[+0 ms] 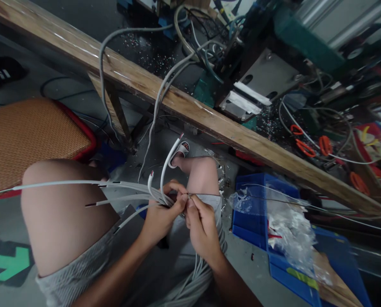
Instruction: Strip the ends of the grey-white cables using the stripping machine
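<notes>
A bundle of white cables (136, 187) passes through my left hand (160, 215), whose fingers are closed around it above my lap. Several cable ends fan out to the left, some with dark or reddish wires at the tips. Two thicker white cables (165, 160) curve up from the bundle, with reddish wire showing at their ends. My right hand (203, 221) is closed in a pinch, its fingertips meeting those of my left hand at a small cable end. The fingers partly hide that end. Below my hands the long cable lengths (193, 281) hang down between my legs.
A wooden-edged workbench (197, 113) runs across in front, carrying a green machine with a metal plate (264, 81) and orange-handled tools (305, 148). Blue bins (249, 217) with clear plastic bags (292, 234) stand at right. A woven-topped stool (33, 140) is at left.
</notes>
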Demonstrator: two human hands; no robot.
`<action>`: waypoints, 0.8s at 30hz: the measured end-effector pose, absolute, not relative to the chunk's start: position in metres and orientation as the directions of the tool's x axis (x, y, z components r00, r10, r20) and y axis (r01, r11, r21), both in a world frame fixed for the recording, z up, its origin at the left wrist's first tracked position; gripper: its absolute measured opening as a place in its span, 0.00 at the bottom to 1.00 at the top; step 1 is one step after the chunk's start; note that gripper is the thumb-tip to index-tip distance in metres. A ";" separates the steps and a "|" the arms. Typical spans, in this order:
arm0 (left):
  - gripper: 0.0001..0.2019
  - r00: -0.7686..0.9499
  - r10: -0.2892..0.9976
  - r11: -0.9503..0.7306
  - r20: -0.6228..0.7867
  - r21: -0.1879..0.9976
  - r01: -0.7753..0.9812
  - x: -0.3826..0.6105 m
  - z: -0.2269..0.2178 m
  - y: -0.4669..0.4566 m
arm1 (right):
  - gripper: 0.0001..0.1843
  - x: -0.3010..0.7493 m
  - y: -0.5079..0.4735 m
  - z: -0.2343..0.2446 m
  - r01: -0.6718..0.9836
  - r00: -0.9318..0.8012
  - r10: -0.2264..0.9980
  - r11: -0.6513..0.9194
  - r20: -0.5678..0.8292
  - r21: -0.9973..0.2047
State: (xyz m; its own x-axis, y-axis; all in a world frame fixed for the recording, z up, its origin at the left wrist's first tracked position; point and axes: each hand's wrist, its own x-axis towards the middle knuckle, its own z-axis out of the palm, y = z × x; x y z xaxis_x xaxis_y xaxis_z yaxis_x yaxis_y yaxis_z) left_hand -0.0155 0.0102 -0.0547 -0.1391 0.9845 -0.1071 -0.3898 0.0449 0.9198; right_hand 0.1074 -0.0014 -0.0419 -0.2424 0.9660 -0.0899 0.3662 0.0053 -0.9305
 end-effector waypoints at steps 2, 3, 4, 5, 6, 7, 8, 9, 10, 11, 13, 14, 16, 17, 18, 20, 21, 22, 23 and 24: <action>0.06 -0.112 0.990 0.034 -0.081 0.927 -0.374 -0.018 -0.053 0.011 | 0.20 0.109 0.000 -0.038 0.378 -0.262 0.962 0.036 -0.070 -0.925; 0.06 -0.114 0.991 0.023 -0.070 0.931 -0.365 -0.018 -0.052 0.011 | 0.19 0.109 0.001 -0.036 0.387 -0.266 0.962 0.052 -0.057 -0.920; 0.06 -0.129 0.990 0.014 -0.064 0.934 -0.357 -0.017 -0.052 0.011 | 0.19 0.108 0.001 -0.035 0.399 -0.264 0.964 0.070 -0.042 -0.914; 0.07 -0.155 0.986 0.005 -0.063 0.937 -0.350 -0.016 -0.052 0.010 | 0.18 0.107 0.001 -0.033 0.411 -0.258 0.966 0.086 -0.025 -0.908; 0.07 -0.184 0.981 -0.003 -0.064 0.940 -0.342 -0.015 -0.052 0.010 | 0.18 0.106 0.001 -0.032 0.421 -0.250 0.968 0.104 -0.005 -0.901; 0.08 -0.214 0.975 -0.008 -0.067 0.943 -0.333 -0.013 -0.053 0.009 | 0.17 0.104 0.000 -0.031 0.429 -0.240 0.971 0.119 0.013 -0.895; 0.07 -0.239 0.969 -0.015 -0.066 0.946 -0.323 -0.012 -0.053 0.008 | 0.16 0.102 0.000 -0.031 0.435 -0.229 0.973 0.130 0.030 -0.891; 0.07 -0.257 0.965 -0.022 -0.062 0.950 -0.312 -0.011 -0.054 0.007 | 0.16 0.100 -0.001 -0.031 0.440 -0.217 0.975 0.138 0.044 -0.887; 0.07 -0.267 0.962 -0.024 -0.060 0.953 -0.302 -0.010 -0.055 0.006 | 0.16 0.098 -0.002 -0.032 0.444 -0.205 0.977 0.142 0.054 -0.885; 0.06 -0.274 0.960 -0.026 -0.059 0.955 -0.294 -0.009 -0.055 0.006 | 0.16 0.096 -0.002 -0.032 0.446 -0.194 0.979 0.143 0.061 -0.883; 0.06 -0.304 0.950 -0.020 -0.069 0.960 -0.279 -0.007 -0.057 0.005 | 0.17 0.092 -0.002 -0.034 0.451 -0.175 0.982 0.138 0.065 -0.882; 0.06 -0.328 0.941 -0.016 -0.077 0.962 -0.272 -0.005 -0.057 0.004 | 0.17 0.091 -0.002 -0.034 0.453 -0.167 0.984 0.135 0.064 -0.881; 0.07 -0.380 0.920 -0.009 -0.096 0.964 -0.266 -0.002 -0.058 0.003 | 0.17 0.089 -0.001 -0.036 0.461 -0.157 0.986 0.128 0.061 -0.878; 0.07 -0.401 0.910 -0.007 -0.104 0.964 -0.267 -0.001 -0.058 0.003 | 0.17 0.088 -0.001 -0.036 0.467 -0.153 0.986 0.125 0.060 -0.875; 0.07 -0.414 0.904 -0.005 -0.110 0.963 -0.269 0.001 -0.058 0.002 | 0.17 0.088 -0.001 -0.036 0.474 -0.152 0.987 0.124 0.058 -0.872; 0.07 -0.425 0.897 -0.001 -0.122 0.961 -0.277 0.003 -0.059 0.002 | 0.17 0.087 0.000 -0.037 0.483 -0.155 0.986 0.124 0.054 -0.867; 0.07 -0.428 0.895 0.000 -0.125 0.960 -0.280 0.003 -0.059 0.001 | 0.17 0.087 0.001 -0.037 0.484 -0.158 0.986 0.124 0.052 -0.866; 0.07 -0.428 0.894 0.002 -0.128 0.959 -0.283 0.004 -0.059 0.001 | 0.17 0.087 0.001 -0.037 0.485 -0.160 0.986 0.122 0.049 -0.866; 0.07 -0.429 0.894 0.003 -0.130 0.958 -0.285 0.004 -0.059 0.001 | 0.17 0.087 0.002 -0.037 0.485 -0.162 0.986 0.119 0.045 -0.867; 0.07 -0.427 0.895 0.003 -0.131 0.958 -0.288 0.003 -0.059 0.001 | 0.17 0.087 0.003 -0.037 0.485 -0.163 0.986 0.116 0.040 -0.867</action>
